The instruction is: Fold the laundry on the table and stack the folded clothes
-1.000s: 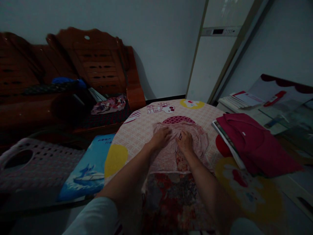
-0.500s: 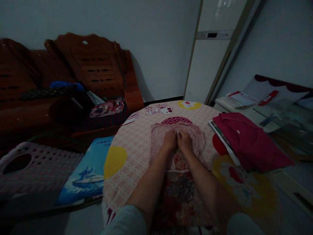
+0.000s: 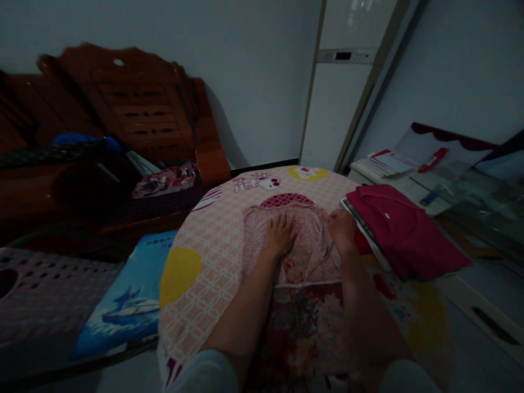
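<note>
A pink garment (image 3: 256,240) with a floral print on its lower part lies spread on a round table (image 3: 221,262) with a patterned cover. My left hand (image 3: 280,234) rests flat on its middle, fingers stretched out. At the garment's right edge, my right hand (image 3: 343,228) has its fingers closed on the pink cloth. Creases run through the cloth's right side. A darker floral part (image 3: 303,327) of fabric extends toward me between my forearms; whether it belongs to the same garment I cannot tell.
Folded magenta clothing (image 3: 403,229) lies on the table's right side. A wooden bench (image 3: 143,109) with cloths on it stands at the back left. Beside the table at left are a blue printed bag (image 3: 126,295) and a woven pink chair (image 3: 53,289). Papers (image 3: 380,164) lie at right.
My hands were together at the garment's middle. The right hand has moved right to its edge, drawing the cloth out flatter; the left has opened flat. The view has shifted slightly right.
</note>
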A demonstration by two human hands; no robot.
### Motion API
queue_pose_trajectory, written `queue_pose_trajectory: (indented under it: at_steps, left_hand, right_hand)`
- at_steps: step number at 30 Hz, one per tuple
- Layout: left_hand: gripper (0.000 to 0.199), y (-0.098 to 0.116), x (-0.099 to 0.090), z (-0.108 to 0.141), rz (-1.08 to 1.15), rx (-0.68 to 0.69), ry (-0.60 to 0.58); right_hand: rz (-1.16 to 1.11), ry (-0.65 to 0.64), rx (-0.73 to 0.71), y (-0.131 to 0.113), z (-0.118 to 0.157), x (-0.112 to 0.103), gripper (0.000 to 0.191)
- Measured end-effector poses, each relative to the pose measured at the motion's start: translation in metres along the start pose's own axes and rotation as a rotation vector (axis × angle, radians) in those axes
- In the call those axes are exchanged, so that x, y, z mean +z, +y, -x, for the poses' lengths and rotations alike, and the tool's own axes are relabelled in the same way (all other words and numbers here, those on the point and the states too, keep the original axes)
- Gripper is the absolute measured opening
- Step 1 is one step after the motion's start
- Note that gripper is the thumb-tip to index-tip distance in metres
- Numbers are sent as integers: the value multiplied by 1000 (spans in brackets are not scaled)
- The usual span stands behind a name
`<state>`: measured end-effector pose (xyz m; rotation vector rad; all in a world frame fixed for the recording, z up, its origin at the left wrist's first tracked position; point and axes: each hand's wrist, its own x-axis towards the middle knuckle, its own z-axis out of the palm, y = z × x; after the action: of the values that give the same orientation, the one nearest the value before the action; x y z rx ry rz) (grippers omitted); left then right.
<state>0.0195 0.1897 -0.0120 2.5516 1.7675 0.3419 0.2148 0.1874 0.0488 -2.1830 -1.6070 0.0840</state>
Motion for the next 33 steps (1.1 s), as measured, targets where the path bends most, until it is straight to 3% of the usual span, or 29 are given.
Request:
queue_pose_trajectory:
  at_steps: [6,15,19,23,26,30,33]
  left_hand:
    - [56,-1,-1,1,7,4,6]
    - [55,-1,0,1,23,-1,2]
    - [56,-1,2,1,28,5,19]
    - [55,-1,4,1,48,9,32]
    - [53,-4,4,0,111,19,76]
    - [42,-8,-1,-4,381,96,157]
    - [34,-7,-7,-6,637,120,214]
  right_hand:
    - [221,-149,31,8,7,14,29]
    - [275,-147,0,1,15,13,27]
    - [235,-116,74,5,12,13,29]
    - [94,-3,92,10,4,6,25]
    - [-144,139,64,9,-1,2,24]
    - [-479,171,-17,-1,-1,8,26]
    - [-569,168,-15,-3,1,18,27]
